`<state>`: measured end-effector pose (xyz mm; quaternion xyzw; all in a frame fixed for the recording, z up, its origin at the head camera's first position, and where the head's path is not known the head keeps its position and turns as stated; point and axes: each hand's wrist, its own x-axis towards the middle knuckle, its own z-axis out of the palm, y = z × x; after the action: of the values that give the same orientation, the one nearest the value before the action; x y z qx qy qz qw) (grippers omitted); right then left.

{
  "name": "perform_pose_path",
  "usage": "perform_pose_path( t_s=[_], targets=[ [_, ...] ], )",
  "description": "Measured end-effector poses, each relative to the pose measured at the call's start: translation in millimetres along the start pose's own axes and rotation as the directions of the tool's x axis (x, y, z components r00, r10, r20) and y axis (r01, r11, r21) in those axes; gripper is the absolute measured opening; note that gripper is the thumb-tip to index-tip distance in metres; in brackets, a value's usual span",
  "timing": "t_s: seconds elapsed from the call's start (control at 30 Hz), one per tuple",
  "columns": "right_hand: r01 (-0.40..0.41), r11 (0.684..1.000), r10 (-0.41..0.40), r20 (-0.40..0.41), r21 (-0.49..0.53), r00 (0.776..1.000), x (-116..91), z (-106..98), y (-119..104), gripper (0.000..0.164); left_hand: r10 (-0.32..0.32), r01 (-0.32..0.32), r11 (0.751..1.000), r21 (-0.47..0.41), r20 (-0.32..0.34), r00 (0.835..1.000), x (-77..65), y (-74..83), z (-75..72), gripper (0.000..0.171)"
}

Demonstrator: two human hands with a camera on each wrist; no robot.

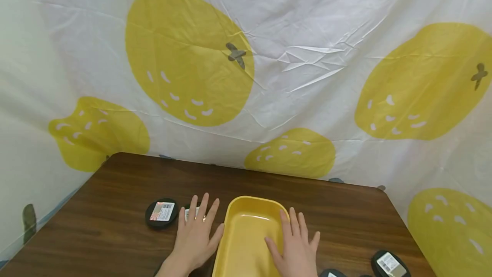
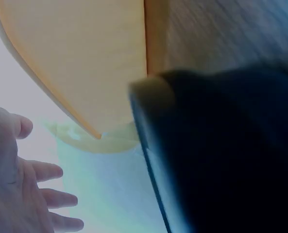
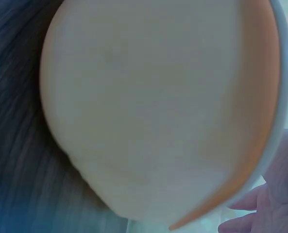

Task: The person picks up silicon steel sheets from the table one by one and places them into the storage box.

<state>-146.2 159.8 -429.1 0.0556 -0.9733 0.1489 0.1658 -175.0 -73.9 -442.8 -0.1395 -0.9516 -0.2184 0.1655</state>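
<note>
A yellow rectangular plastic tray (image 1: 247,234) with rounded corners lies on the dark wooden table between my two hands. My left hand (image 1: 196,238) is spread at its left side, thumb near the rim, fingers straight and holding nothing. Partly behind those fingers is a black round disc with a white label (image 1: 187,213). Over the tray's right rim, my right hand (image 1: 296,243) is spread, fingers extended; whether it touches the rim I cannot tell. Both wrist views show the tray's outer wall large, with the left hand (image 2: 22,189) and right hand (image 3: 270,208) at the edges.
Another labelled black disc (image 1: 161,213) lies left of my left hand. More black discs are at the right front, one near the table edge (image 1: 390,264) and one cut off (image 1: 332,273). A lemon-print curtain (image 1: 300,97) hangs behind the table. A dark, blurred object (image 2: 221,155) fills much of the left wrist view.
</note>
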Motion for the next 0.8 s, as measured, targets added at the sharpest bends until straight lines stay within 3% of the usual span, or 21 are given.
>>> perform_pose_path(
  t_s=[0.17,0.53,0.8],
  targets=[
    [-0.047,0.999,0.047,0.019,-0.001,0.999,-2.3,-3.0,7.9,0.068,-0.025,0.026,0.999,-0.027,0.035,0.999,-0.7,-4.4,-1.3,0.054],
    [-0.105,0.995,0.105,0.047,-0.003,0.993,-7.8,-9.3,17.8,0.068,-0.045,0.046,0.999,-0.029,0.045,0.998,-2.3,-10.7,-1.0,0.054],
    [-0.196,0.981,0.196,0.089,-0.006,0.977,-14.8,-12.0,33.0,0.070,-0.046,0.050,0.996,-0.079,0.053,0.998,-4.2,-12.9,1.2,0.051]
  ],
)
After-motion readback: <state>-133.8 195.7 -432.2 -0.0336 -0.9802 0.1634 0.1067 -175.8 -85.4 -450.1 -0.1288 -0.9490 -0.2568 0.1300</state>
